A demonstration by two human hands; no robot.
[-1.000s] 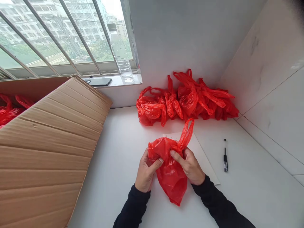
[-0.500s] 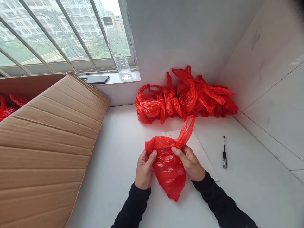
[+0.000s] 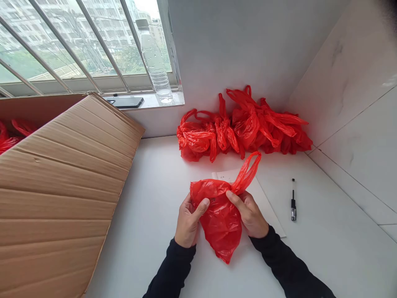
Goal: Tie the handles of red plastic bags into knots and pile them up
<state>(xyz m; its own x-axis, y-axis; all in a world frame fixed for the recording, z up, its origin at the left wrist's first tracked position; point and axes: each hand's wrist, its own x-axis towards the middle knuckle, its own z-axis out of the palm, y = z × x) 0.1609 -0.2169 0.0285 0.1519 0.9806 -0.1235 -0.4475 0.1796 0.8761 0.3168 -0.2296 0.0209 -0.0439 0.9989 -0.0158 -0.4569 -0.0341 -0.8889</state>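
Observation:
I hold a red plastic bag [image 3: 220, 219] above the white table [image 3: 325, 248] with both hands. My left hand [image 3: 187, 221] pinches the bag's upper left edge, thumb pressed on the front. My right hand [image 3: 249, 213] grips the upper right part, just below a handle loop [image 3: 248, 171] that sticks up to the right. The bag's body hangs down between my wrists. Under it lies a white sheet of paper [image 3: 266, 203].
A pile of knotted red bags [image 3: 242, 128] lies against the back wall. A large cardboard box flap [image 3: 65, 186] fills the left, with more red bags [image 3: 12, 134] inside. A black pen [image 3: 293, 207] lies at right. A water bottle [image 3: 153, 62] and a phone [image 3: 125, 102] rest on the windowsill.
My hands have shifted their grip a little on the bag's top, and the handle loop has swung slightly to the right. The bag's bottom hangs slightly higher than a second ago.

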